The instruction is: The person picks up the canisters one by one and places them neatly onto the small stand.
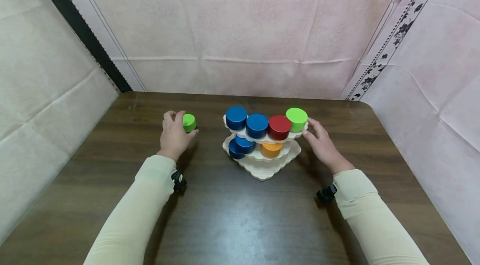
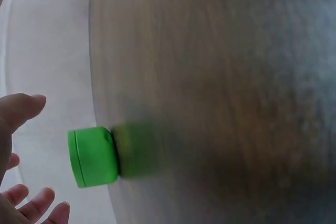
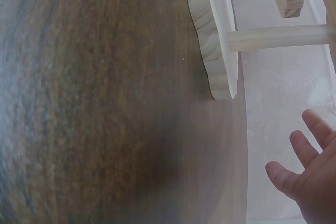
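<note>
My left hand (image 1: 174, 135) reaches around a small green cylinder (image 1: 189, 123) on the table. In the left wrist view, its fingers are spread, with a gap between them and the green cylinder (image 2: 94, 157). My right hand (image 1: 321, 145) is at the right edge of a pale wooden tiered stand (image 1: 262, 170), fingertips right at the upper tier beside a lime green cylinder (image 1: 296, 119). Several fingers (image 3: 303, 149) show extended and apart in the right wrist view. Also on the upper tier are a red cylinder (image 1: 279, 127) and two blue ones (image 1: 257, 126).
Lower on the stand sit an orange cylinder (image 1: 271, 150) and blue cylinders (image 1: 244, 144). The scalloped tiers overlap in the head view; a round wooden post (image 3: 283, 38) rises between them. Pale cloth (image 1: 240, 27) hangs behind the brown wooden table (image 1: 225, 223) and along both sides.
</note>
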Motion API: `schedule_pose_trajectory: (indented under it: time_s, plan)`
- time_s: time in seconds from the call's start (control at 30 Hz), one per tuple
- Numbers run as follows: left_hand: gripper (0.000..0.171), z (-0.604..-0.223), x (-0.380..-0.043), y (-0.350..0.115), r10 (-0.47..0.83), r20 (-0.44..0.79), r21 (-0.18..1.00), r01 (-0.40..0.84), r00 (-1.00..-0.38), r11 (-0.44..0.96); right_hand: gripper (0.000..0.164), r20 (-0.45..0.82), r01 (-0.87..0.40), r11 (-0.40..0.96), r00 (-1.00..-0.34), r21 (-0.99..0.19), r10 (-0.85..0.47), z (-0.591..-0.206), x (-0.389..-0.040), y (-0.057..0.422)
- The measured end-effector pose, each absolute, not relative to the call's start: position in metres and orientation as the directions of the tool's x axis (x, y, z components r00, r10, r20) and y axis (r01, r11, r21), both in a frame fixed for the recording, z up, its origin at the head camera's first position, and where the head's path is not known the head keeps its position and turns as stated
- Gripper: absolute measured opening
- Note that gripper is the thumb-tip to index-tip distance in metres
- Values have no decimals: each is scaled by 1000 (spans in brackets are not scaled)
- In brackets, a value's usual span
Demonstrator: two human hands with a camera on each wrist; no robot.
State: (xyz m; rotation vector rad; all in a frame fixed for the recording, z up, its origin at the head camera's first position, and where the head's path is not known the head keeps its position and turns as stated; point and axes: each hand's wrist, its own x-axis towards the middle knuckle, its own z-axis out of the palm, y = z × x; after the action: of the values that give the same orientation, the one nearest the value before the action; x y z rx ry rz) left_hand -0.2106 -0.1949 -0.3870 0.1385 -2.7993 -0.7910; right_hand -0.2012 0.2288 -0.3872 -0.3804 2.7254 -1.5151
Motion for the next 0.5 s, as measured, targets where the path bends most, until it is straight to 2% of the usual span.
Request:
schedule_pose_trajectory:
  time_s: [0.5]
  plan:
    - [82,-398,-220,-211,-191,91,635,-91,-977,767,57,119,-210,500,-971,-840,-208,-391,-203,229]
